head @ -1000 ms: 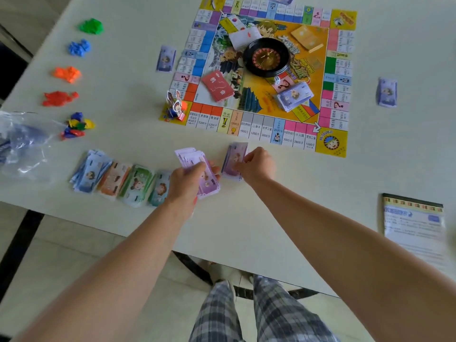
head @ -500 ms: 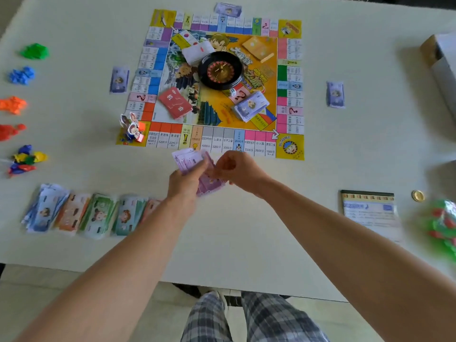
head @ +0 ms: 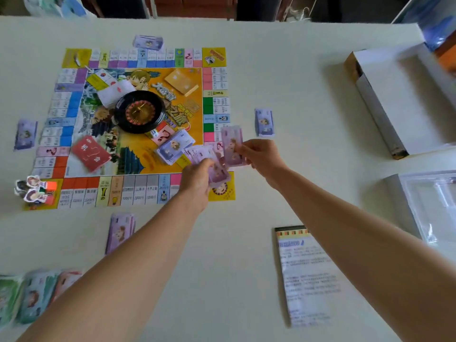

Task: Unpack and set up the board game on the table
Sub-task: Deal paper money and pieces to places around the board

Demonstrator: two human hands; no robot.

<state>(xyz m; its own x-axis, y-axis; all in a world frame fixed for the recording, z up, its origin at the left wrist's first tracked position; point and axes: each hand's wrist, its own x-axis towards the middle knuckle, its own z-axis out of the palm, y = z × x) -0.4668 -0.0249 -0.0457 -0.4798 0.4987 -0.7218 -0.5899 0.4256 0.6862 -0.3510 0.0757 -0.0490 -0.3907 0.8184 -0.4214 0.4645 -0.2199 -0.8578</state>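
The colourful game board [head: 74, 102] lies flat on the white table, with a black roulette wheel [head: 139, 111] at its middle. Over the board's near right corner, my left hand [head: 197, 178] grips a fanned stack of purple play notes [head: 216, 166]. Just to its right, my right hand [head: 259, 156] pinches one or two purple notes [head: 232, 144] lifted off that stack. Small piles of purple notes lie beside each side of the board: right [head: 264, 122], far [head: 148, 42], left [head: 26, 134] and near [head: 121, 230].
On the board lie a red card deck [head: 90, 153], an orange deck [head: 181, 81], a pale card pack [head: 176, 144] and standee figures [head: 33, 188]. Sorted money piles [head: 32, 294] sit near left. A rule sheet [head: 308, 275], the open white box [head: 399, 99] and a plastic tray [head: 434, 206] are right.
My view swung right and forward. Both hands moved from the table's near side up over the board's right corner, and my right hand drew notes off the stack, leaving a purple pile below the board.
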